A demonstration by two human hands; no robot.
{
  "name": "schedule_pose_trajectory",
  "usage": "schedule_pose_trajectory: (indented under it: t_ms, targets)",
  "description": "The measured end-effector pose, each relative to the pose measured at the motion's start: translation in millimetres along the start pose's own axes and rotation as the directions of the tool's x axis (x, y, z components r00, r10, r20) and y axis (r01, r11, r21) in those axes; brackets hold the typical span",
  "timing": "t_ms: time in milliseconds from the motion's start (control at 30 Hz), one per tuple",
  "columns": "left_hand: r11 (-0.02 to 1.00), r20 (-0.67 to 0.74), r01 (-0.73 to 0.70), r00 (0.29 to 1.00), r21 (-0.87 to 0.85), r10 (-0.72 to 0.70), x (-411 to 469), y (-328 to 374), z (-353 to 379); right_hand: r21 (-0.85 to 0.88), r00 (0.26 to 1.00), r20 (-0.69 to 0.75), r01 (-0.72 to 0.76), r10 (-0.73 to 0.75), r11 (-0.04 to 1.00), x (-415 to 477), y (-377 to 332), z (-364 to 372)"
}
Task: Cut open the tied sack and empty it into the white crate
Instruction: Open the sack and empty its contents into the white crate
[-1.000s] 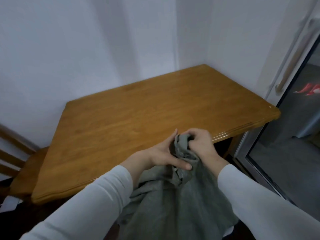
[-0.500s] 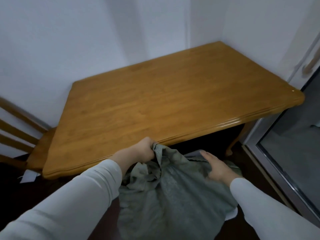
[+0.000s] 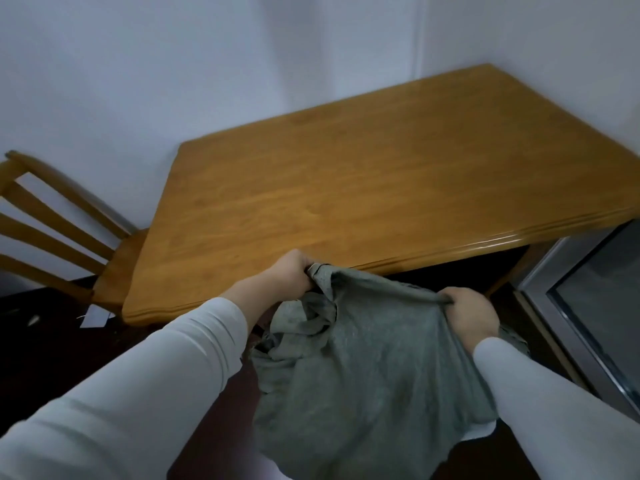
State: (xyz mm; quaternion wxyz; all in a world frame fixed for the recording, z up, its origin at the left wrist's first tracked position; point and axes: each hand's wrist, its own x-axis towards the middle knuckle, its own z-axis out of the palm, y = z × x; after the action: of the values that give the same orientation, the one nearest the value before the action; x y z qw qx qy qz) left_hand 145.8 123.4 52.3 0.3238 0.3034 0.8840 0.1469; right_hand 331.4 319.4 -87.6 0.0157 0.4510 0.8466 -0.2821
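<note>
A grey-green cloth sack (image 3: 367, 375) hangs in front of me, below the table's near edge. My left hand (image 3: 291, 275) grips the sack's top edge at its left corner, fist closed. At the right corner, my right hand (image 3: 471, 313) clutches the cloth, and the fabric is stretched taut between the two hands. A small white patch (image 3: 479, 433) shows under the sack's lower right; I cannot tell what it is. No cutting tool shows.
A wooden table (image 3: 363, 174) stands against the white walls in the corner. A wooden chair (image 3: 65, 223) sits at its left. A metal-framed glass door (image 3: 595, 306) is at the right. Dark floor lies below, with a scrap of white paper (image 3: 95, 315).
Both hands held the bunched neck of the sack together; they have pulled apart and lowered, spreading the top edge. My view has dropped toward the table's near edge.
</note>
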Motion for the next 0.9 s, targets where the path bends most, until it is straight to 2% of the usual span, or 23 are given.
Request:
schedule_pose_trajectory:
  t_ms: [100,267,400,467,567,633,667,733,800,900]
  targets:
    - [0.997,-0.078,-0.075,0.994,-0.025,0.073,1,9,-4,0.103,0.986,-0.164,-0.020,0.037,0.994,-3,-2,-28]
    - [0.992,-0.105,-0.128,0.987,-0.017,0.125,-2,25,-10,0.183,0.952,-0.304,0.014,0.043,0.983,-9,-7,-71]
    - [0.984,-0.103,-0.165,0.982,-0.074,0.157,-13,48,-17,0.253,0.894,-0.441,0.041,0.077,0.967,-19,-18,-116]
    - [0.965,-0.135,-0.207,0.973,-0.164,0.186,-20,62,-21,0.258,0.871,-0.488,0.076,0.062,0.963,-25,-31,-133]
    - [0.859,-0.159,-0.251,0.967,-0.445,0.200,-27,80,-20,0.253,0.840,-0.542,0.126,0.033,0.959,-34,-49,-139]
    - [0.818,-0.129,-0.234,0.972,-0.525,0.195,-27,85,-13,0.261,0.852,-0.522,0.109,0.045,0.959,-42,-56,-129]
    - [0.851,-0.103,-0.211,0.977,-0.480,0.185,-25,79,-7,0.242,0.877,-0.478,0.089,0.039,0.966,-47,-56,-121]
    - [0.960,-0.073,-0.135,0.990,-0.246,0.121,-23,58,6,0.173,0.937,-0.349,0.050,0.014,0.984,-56,-50,-103]
    - [0.989,-0.094,-0.043,0.995,-0.140,0.030,-22,27,13,0.140,0.959,-0.282,0.029,0.012,0.990,-62,-45,-95]
    - [0.972,-0.219,-0.007,0.975,-0.236,-0.046,-25,-1,-1,0.119,0.948,-0.307,0.126,-0.084,0.985,-62,-64,-107]
